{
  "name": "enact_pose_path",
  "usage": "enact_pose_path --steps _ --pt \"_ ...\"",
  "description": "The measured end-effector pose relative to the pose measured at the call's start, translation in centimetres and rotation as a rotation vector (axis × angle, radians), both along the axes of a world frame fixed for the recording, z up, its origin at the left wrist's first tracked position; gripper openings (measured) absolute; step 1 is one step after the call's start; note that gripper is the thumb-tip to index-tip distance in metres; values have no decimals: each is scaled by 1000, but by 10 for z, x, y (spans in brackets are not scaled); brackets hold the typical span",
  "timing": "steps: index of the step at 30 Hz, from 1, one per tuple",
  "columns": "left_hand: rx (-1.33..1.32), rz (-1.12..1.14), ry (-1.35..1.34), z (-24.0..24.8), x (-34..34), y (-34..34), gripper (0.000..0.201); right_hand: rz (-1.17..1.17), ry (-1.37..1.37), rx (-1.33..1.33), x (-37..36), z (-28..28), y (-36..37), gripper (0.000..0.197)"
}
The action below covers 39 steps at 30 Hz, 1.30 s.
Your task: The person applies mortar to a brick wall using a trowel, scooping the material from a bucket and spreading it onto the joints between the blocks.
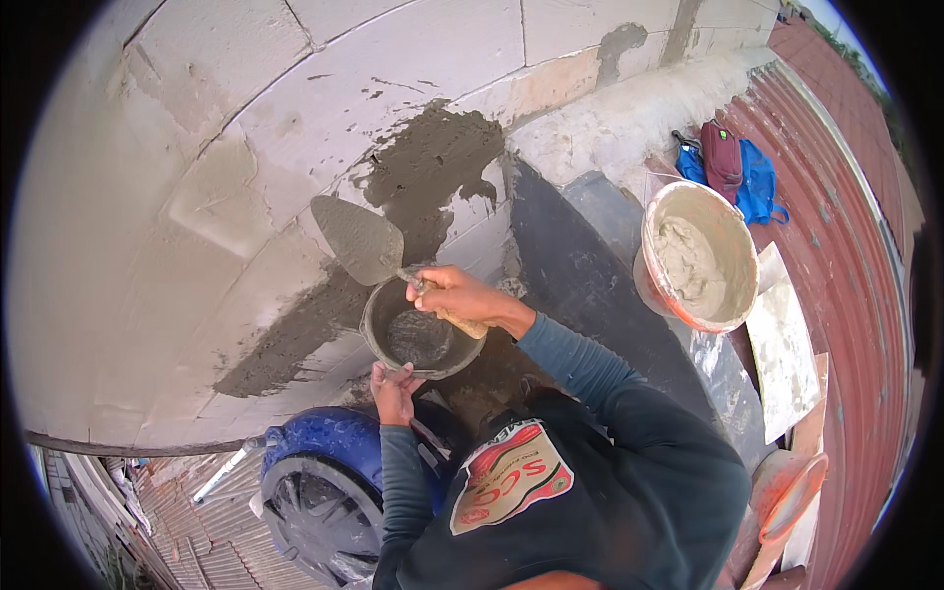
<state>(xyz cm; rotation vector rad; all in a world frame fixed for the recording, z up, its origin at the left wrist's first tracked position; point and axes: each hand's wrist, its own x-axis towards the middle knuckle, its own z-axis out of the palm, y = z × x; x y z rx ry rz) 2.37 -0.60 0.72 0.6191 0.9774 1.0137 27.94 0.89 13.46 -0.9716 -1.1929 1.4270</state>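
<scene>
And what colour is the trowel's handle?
The handle is light brown, shown best in the head view.

Head fisheye looks down at both hands.

The off-white wall has dark joint lines and dark grey mortar smears. I see a grey trowel with a tan handle, a dark grey bowl, an orange bucket crusted pale grey, a maroon bag, a blue barrel with a black lid, striped dull-red roofing, and a black shirt with blue-grey sleeves and a red-and-cream print.
</scene>
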Motion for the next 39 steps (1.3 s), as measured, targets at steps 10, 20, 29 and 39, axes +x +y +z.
enact_pose_path --steps 10,20,29,39 --pt "154 -132 195 27 1 -28 31 134 -1397 242 15 -120 -41 17" --pt "226 -94 275 37 -23 -40 34 161 -1503 349 -33 -93 -79 11" --pt "389 -91 262 23 -40 -52 36 383 -1245 32 -47 -84 -79 25" --pt "465 -228 248 53 -60 -64 40 343 -522 -565 25 -68 -67 32"
